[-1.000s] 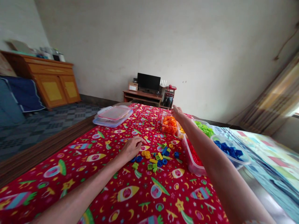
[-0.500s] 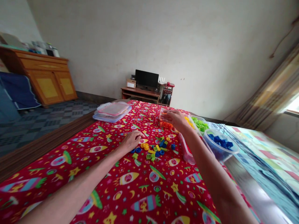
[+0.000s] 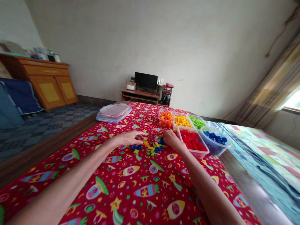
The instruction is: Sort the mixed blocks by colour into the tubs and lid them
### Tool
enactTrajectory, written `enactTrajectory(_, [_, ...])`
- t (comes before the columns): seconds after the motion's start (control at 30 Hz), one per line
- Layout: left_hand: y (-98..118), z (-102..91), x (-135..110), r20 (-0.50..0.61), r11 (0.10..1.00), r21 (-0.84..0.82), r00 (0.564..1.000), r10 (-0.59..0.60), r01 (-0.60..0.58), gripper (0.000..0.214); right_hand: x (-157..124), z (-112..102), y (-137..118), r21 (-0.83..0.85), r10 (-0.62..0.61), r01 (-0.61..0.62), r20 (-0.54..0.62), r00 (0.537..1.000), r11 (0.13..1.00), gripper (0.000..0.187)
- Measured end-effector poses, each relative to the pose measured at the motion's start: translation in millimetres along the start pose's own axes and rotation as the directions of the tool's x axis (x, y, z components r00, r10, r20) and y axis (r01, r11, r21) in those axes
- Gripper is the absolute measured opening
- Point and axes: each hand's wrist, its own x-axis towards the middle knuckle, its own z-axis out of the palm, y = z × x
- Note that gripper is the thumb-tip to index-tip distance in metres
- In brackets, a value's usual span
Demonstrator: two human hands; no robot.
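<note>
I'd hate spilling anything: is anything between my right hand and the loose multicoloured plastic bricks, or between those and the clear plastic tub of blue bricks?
Nothing visible separates your right hand and the loose bricks. Between them and the tub, right of your hand, stands the clear plastic container of red bricks.

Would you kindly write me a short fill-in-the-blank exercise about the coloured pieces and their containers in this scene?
1. The tub farthest right in the picture holds ____ pieces.
2. The box right beside the right hand holds ____ pieces.
3. In the back row, the yellow pieces lie between the orange pieces and the ____ pieces.
4. The stacked lids lie to the ____ of all the boxes.

Missing words: blue; red; green; left
</note>
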Motion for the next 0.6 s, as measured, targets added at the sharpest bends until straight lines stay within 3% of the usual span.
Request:
enactTrajectory(0.07, [4.3, 9.2, 2.7, -0.017, 0.994, 0.097, 0.999, 0.05, -0.049, 0.047, 0.5, 3.5, 0.2, -0.031, -0.005, 0.006, 0.045, 0.999, 1.0, 0.035])
enactTrajectory(0.23, [7.8, 26.8, 8.9, -0.078, 0.952, 0.271, 0.983, 0.165, -0.138, 0.025, 2.5, 5.3, -0.6, -0.12, -0.001, 0.009, 0.067, 0.998, 0.993, 0.039])
enactTrajectory(0.4, [0.6, 26.8, 12.7, -0.204, 0.968, 0.24, 0.97, 0.129, -0.078, 0.019, 0.5, 5.8, 0.4, -0.078, 0.045, -0.043, 0.028, 0.999, 0.996, 0.035])
enactTrajectory(0.6, [4.1, 21.7, 11.0, -0.182, 0.969, 0.245, 0.981, 0.063, -0.016, 0.021, 3.9, -3.5, -4.8, 0.099, 0.095, -0.083, -0.122, 0.988, 0.992, 0.021])
